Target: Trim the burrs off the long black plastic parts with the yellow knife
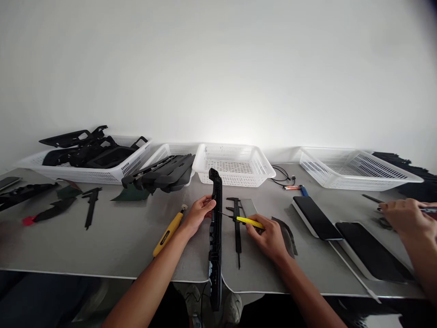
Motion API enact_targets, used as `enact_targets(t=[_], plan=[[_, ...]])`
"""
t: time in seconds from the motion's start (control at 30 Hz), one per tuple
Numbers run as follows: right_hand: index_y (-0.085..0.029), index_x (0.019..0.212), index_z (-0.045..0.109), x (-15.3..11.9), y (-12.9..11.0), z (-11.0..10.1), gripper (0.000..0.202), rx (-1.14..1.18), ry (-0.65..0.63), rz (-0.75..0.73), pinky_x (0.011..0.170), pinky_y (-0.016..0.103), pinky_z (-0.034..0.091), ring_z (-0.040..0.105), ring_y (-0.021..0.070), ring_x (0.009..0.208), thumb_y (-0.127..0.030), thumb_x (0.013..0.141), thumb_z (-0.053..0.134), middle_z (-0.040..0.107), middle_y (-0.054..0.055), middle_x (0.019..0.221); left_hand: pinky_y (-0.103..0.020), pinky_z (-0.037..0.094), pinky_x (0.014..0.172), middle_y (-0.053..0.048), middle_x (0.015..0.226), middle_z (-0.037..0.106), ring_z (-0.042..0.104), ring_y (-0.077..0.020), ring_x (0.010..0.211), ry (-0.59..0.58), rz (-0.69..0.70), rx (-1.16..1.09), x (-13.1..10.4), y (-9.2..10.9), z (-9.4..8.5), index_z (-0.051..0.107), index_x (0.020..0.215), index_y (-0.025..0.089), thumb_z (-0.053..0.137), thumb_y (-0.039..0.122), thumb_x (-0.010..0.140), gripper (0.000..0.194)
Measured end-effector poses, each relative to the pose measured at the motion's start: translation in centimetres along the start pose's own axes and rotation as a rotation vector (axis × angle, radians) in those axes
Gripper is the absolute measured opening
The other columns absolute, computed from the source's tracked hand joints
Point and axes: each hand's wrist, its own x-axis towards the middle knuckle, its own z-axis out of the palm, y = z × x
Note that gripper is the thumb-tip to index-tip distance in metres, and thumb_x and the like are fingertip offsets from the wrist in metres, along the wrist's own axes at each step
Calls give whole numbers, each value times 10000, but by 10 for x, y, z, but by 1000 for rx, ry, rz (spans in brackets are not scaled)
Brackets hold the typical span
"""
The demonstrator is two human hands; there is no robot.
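Observation:
My left hand [200, 211] is closed on a long black plastic part [215, 241], held upright with its lower end past the table's front edge. In my right hand [268, 237] is a yellow-handled tool [251, 222] with a thin dark shaft, pinched between the fingers. The shaft points left, and its tip is at the part's right side; I cannot tell whether it touches. Beneath the tool lies a black caliper [237, 232]. A yellow tool with a pale tip [170, 231] rests left of my left forearm.
White baskets stand along the wall: one [118, 175] heaped with black parts, one [235, 182] behind the held part, another [341, 180] at right. Black parts [170, 171] are stacked between. Two phone-like devices [316, 216] lie at right, near another person's hand [408, 218].

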Motion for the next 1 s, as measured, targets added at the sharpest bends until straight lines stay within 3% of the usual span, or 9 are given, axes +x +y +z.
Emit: enact_targets(t=[0.27, 0.57, 0.83, 1.0], plan=[[-221, 859, 730, 0, -3, -1, 264, 9, -53, -57, 657, 274, 473, 683, 197, 706, -427, 941, 587, 747, 40, 801, -267, 493, 698, -31, 926, 738, 626, -161, 780, 38, 45, -4, -2, 5, 1, 761, 1166, 181, 865, 621, 750, 615], [-219, 863, 729, 0, -2, 0, 249, 12, -61, -43, 659, 262, 460, 675, 177, 669, -415, 933, 594, 740, 17, 773, -250, 492, 695, -53, 966, 762, 633, -159, 798, -4, 30, -33, 0, 3, 0, 766, 1189, 175, 866, 606, 760, 616], [-210, 871, 733, 0, -1, 0, 316, 5, -24, 12, 600, 260, 420, 607, 159, 589, -466, 957, 568, 716, 15, 714, -238, 466, 637, -10, 828, 705, 616, -139, 717, -75, -46, -51, -4, 6, 4, 766, 1095, 165, 930, 571, 692, 595], [-205, 897, 742, 1, 0, -1, 314, -12, 84, 37, 603, 259, 433, 599, 158, 590, -461, 963, 572, 717, 20, 713, -214, 454, 577, 5, 815, 677, 579, -105, 662, -148, -104, -45, -6, 6, 6, 744, 1048, 152, 939, 560, 685, 580]])
